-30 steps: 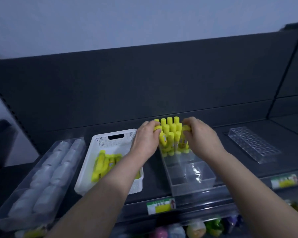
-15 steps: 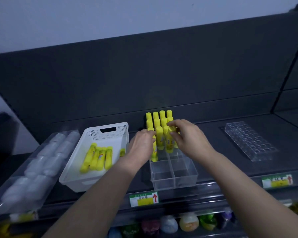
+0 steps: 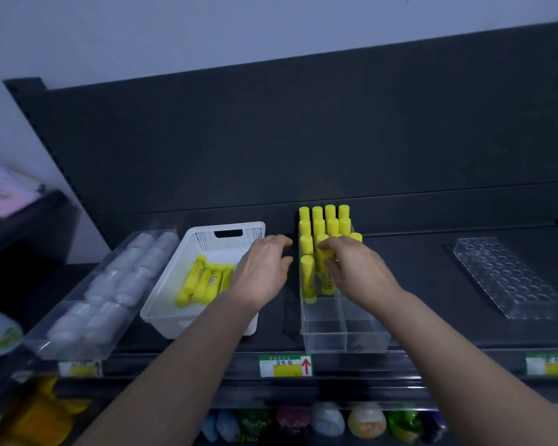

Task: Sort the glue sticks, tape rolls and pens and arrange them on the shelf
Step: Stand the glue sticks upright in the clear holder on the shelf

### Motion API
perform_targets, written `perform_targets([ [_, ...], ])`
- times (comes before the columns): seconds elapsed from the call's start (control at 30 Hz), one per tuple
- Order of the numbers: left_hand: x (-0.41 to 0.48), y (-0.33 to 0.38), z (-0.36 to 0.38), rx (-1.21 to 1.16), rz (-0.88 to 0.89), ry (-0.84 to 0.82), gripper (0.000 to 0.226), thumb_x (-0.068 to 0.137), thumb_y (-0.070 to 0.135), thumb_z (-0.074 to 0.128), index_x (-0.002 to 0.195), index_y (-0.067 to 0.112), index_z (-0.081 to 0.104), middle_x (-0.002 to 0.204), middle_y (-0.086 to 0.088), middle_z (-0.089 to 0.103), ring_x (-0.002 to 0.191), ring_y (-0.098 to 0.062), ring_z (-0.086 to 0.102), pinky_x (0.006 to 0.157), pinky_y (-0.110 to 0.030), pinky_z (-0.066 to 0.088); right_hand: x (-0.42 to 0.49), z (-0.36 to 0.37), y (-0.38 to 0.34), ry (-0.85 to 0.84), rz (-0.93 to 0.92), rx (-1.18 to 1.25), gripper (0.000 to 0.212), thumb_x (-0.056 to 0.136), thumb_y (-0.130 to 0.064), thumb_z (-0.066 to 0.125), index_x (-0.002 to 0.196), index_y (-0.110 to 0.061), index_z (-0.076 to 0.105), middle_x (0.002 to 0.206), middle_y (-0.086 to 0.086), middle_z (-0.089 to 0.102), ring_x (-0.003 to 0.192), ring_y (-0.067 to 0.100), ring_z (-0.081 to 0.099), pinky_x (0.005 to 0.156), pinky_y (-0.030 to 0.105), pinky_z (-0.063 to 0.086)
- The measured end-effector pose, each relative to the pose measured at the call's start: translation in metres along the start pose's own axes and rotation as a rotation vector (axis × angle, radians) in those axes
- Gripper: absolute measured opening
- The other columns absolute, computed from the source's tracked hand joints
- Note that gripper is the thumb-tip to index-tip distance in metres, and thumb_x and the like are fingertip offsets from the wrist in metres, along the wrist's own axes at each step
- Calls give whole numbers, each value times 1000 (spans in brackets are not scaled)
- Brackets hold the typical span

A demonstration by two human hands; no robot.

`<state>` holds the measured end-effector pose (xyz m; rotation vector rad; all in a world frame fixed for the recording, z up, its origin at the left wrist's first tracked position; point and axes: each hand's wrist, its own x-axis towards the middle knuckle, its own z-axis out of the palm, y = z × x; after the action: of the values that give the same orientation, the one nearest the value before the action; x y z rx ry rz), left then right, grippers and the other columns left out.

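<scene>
Several yellow glue sticks (image 3: 323, 220) stand upright in rows in the far part of a clear divided box (image 3: 342, 333) on the dark shelf. My right hand (image 3: 358, 272) reaches over the box and its fingers curl round one upright glue stick (image 3: 326, 280) in the front row. Just left of the box, my left hand (image 3: 264, 272) hovers with loosely curled fingers and holds nothing. Several more glue sticks (image 3: 203, 280) lie flat in a white perforated basket (image 3: 174, 304) to the left.
A clear tray of white tape rolls (image 3: 110, 284) stands at the far left. A clear pen rack with round holes (image 3: 503, 278) lies at the right. Price labels (image 3: 285, 365) line the shelf's front edge; coloured items sit on the shelf below.
My left hand has let go of the front left glue stick and drawn back to the left. My right hand stays at the front row. The view has shifted slightly.
</scene>
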<state>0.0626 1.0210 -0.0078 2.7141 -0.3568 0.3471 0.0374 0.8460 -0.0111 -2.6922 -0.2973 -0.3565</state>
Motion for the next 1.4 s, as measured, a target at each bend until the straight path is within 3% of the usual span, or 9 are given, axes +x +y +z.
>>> perform_targets([
  [0.17,-4,-21,-11,-26,-37,24,34,96,13,50,128,18,57,129,-1,58,121,-19,51,96,-29,39,-4,8,3,-89,40,-66,35,95,-20,47,130,-26,49,125,0,53,110,27,54,79,37,47],
  [0.3,-3,-47,-27,-32,-103,36,35,95,8,48,127,18,58,127,-1,62,118,-20,55,96,-33,44,0,2,-15,73,-12,-95,36,95,-22,50,131,-23,52,126,-2,55,115,24,51,83,34,44],
  [0.47,-4,-94,-39,-27,-177,11,33,87,5,56,116,18,65,112,0,69,107,-18,61,92,-33,48,7,13,-59,165,-192,-62,23,90,-15,56,111,-17,67,108,3,66,101,30,59,75,38,47],
  [0.67,-11,-124,-35,89,-69,-329,32,79,19,70,111,21,68,106,3,65,104,-16,57,86,-31,48,10,57,-95,22,-200,-108,30,90,-13,49,113,-23,66,107,1,66,103,26,57,78,35,45],
  [0.87,0,-130,-12,178,51,-473,45,67,35,79,108,26,64,103,2,61,105,-20,47,80,-33,45,16,72,-107,-32,-71,-166,33,91,-17,47,118,-28,64,111,-3,64,108,21,53,80,31,43],
  [1.17,21,-136,4,339,219,-477,48,57,46,80,92,27,55,95,4,59,102,-20,45,76,-34,41,16,74,-118,-44,43,-132,30,91,-20,48,114,-24,67,107,1,65,107,22,54,83,36,47],
  [1.33,22,-139,-1,345,313,-397,20,69,33,65,82,27,52,79,3,51,96,-26,54,68,-31,35,19,74,-123,-49,73,-155,29,92,-22,48,115,-24,66,109,1,65,108,22,55,81,34,47],
  [1.4,23,-143,-10,222,284,-332,16,73,32,62,87,25,59,81,5,59,95,-26,58,69,-31,42,21,74,-126,-46,71,-177,29,93,-23,48,116,-25,65,110,0,65,109,23,55,81,34,46],
])
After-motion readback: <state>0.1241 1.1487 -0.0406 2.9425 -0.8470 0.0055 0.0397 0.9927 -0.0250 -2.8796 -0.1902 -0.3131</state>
